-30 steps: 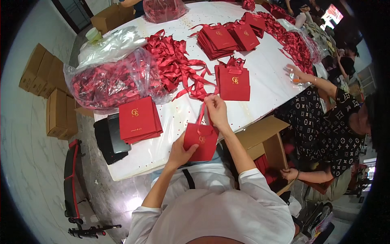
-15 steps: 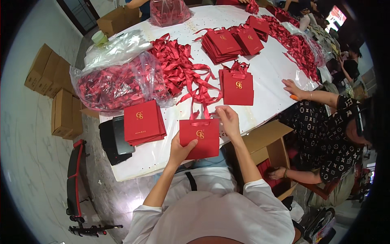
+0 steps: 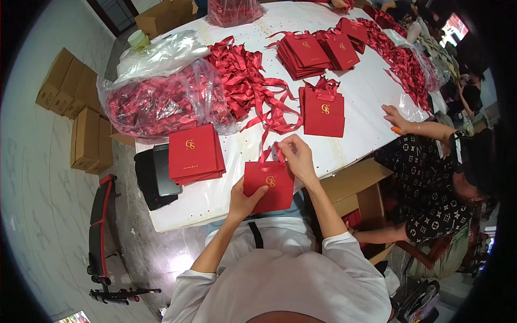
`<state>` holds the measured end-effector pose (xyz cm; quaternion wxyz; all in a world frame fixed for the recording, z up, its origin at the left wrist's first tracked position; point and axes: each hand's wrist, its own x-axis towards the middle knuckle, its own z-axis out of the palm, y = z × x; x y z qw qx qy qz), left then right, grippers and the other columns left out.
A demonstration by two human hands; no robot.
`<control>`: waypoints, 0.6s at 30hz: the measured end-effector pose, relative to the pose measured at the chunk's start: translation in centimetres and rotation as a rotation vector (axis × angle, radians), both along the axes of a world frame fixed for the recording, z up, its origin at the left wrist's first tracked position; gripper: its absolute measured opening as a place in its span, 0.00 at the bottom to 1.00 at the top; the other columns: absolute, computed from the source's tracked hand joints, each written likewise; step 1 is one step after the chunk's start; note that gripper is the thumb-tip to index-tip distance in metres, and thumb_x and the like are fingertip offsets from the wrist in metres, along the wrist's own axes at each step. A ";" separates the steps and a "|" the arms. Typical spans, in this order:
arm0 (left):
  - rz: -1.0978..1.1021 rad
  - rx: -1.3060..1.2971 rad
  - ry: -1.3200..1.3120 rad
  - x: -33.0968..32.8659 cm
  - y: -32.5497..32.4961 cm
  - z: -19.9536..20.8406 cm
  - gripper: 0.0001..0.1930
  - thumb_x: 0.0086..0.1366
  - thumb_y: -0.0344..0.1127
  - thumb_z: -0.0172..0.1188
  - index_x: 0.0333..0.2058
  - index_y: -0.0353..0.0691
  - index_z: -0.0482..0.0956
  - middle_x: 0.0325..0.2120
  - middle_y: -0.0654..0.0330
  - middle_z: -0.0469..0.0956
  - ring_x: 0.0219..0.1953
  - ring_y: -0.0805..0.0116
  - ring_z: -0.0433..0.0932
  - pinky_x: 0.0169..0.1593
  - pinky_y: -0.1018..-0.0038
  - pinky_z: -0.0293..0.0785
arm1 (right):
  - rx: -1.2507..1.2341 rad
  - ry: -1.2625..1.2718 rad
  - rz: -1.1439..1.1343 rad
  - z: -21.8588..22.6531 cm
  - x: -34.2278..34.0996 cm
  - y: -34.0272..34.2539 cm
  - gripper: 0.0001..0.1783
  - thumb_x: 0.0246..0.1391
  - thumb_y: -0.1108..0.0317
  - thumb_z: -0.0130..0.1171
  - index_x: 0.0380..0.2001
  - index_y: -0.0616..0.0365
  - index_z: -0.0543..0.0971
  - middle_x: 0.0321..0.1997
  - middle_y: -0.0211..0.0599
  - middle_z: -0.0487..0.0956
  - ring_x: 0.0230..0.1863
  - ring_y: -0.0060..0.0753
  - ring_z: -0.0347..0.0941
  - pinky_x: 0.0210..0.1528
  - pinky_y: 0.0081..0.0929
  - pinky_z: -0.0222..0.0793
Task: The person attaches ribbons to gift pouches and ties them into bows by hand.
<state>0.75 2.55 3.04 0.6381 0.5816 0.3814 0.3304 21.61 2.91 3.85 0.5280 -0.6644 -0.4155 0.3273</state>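
A small red paper gift bag (image 3: 277, 196) with a gold emblem is held upright in front of me. My left hand (image 3: 243, 201) grips its left side, thumb across the front. At the bag's upper right corner, my right hand (image 3: 297, 157) pinches the red ribbon (image 3: 279, 152) threaded at the top. Beyond the bag, a tangle of loose red ribbons (image 3: 264, 105) trails over the table. To the left lies a stack of flat red bags (image 3: 194, 153) without visible ribbons. Finished-looking bags with ribbon handles (image 3: 323, 114) lie just past my right hand.
A clear plastic sack of red ribbon (image 3: 161, 102) lies on the white table (image 3: 186, 215). A dark phone (image 3: 166, 171) sits by the flat stack. More bags (image 3: 307, 51) are piled farther back. At right, a co-worker (image 3: 431, 188) reaches into an open carton (image 3: 358, 185).
My right hand has closed in on the ribbon at the bag's top, its fingers now pinched there. The co-worker's lower hand has gone deeper into the carton. The whole view has shifted slightly.
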 end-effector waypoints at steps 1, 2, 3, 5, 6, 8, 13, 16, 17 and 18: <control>0.041 0.012 0.011 0.0 0.0 -0.3 0.17 0.61 0.30 0.68 0.48 0.33 0.77 0.38 0.59 0.83 0.38 0.74 0.81 0.44 0.76 0.77 | 0.021 0.030 -0.042 0.1 0.0 0.0 0.06 0.61 0.71 0.58 0.35 0.63 0.76 0.29 0.30 0.79 0.33 0.20 0.75 0.39 0.20 0.71; 0.082 0.025 0.021 0.0 0.0 -0.5 0.16 0.61 0.30 0.68 0.47 0.33 0.77 0.38 0.59 0.83 0.38 0.74 0.81 0.44 0.76 0.77 | 0.139 0.032 -0.081 0.5 -0.2 -0.1 0.06 0.62 0.70 0.57 0.37 0.62 0.76 0.32 0.31 0.79 0.35 0.20 0.75 0.40 0.20 0.71; 0.082 0.025 0.017 0.0 0.1 -0.6 0.16 0.61 0.30 0.68 0.47 0.33 0.77 0.38 0.59 0.83 0.38 0.74 0.81 0.44 0.76 0.77 | 0.140 0.028 -0.080 0.3 -0.1 -0.3 0.06 0.62 0.70 0.57 0.37 0.62 0.76 0.32 0.31 0.79 0.35 0.20 0.75 0.40 0.20 0.71; 0.205 0.024 0.002 0.2 0.5 -0.1 0.15 0.62 0.30 0.67 0.46 0.33 0.77 0.37 0.59 0.83 0.38 0.73 0.81 0.43 0.76 0.77 | 0.099 -0.185 -0.118 -0.4 0.4 -1.3 0.07 0.64 0.69 0.56 0.38 0.62 0.75 0.34 0.33 0.79 0.38 0.20 0.75 0.42 0.22 0.72; 0.224 -0.033 -0.017 0.3 0.7 0.4 0.14 0.63 0.30 0.66 0.46 0.33 0.77 0.38 0.57 0.83 0.39 0.73 0.80 0.44 0.76 0.77 | 0.089 -0.176 -0.103 -1.1 0.2 -2.1 0.10 0.65 0.66 0.56 0.43 0.62 0.74 0.36 0.34 0.79 0.38 0.21 0.75 0.43 0.23 0.72; 0.261 -0.074 -0.070 0.8 1.1 0.5 0.15 0.63 0.30 0.66 0.47 0.33 0.77 0.39 0.57 0.83 0.39 0.73 0.80 0.44 0.76 0.77 | 0.046 -0.112 -0.088 -1.0 -1.6 -3.7 0.14 0.65 0.65 0.57 0.48 0.62 0.72 0.38 0.34 0.79 0.39 0.22 0.75 0.42 0.24 0.72; 0.238 -0.067 -0.168 3.3 1.4 0.8 0.16 0.64 0.30 0.65 0.49 0.33 0.75 0.42 0.57 0.81 0.42 0.72 0.79 0.46 0.76 0.76 | 0.085 0.255 -0.121 -1.8 -3.3 -5.3 0.18 0.65 0.72 0.54 0.55 0.62 0.66 0.48 0.42 0.78 0.52 0.26 0.73 0.54 0.23 0.69; 0.181 -0.179 -0.326 3.7 1.0 -0.1 0.13 0.67 0.27 0.60 0.49 0.32 0.74 0.43 0.58 0.80 0.43 0.75 0.78 0.48 0.78 0.75 | 0.235 0.254 -0.222 -1.4 -0.7 -3.8 0.16 0.65 0.73 0.54 0.54 0.60 0.67 0.49 0.39 0.77 0.51 0.25 0.72 0.54 0.22 0.68; 0.175 -0.153 -0.296 3.4 0.8 -0.1 0.12 0.67 0.27 0.60 0.47 0.33 0.74 0.41 0.58 0.81 0.39 0.77 0.78 0.43 0.79 0.75 | 0.281 0.291 -0.258 -1.3 1.0 -3.3 0.16 0.65 0.72 0.55 0.54 0.60 0.68 0.50 0.37 0.75 0.52 0.24 0.70 0.55 0.21 0.67; 0.178 -0.152 -0.297 3.0 0.6 -0.4 0.12 0.67 0.27 0.60 0.47 0.33 0.74 0.41 0.58 0.81 0.39 0.77 0.78 0.43 0.79 0.75 | 0.296 0.178 -0.386 -1.9 2.9 -2.8 0.17 0.66 0.70 0.55 0.54 0.60 0.68 0.51 0.37 0.73 0.53 0.24 0.68 0.55 0.21 0.66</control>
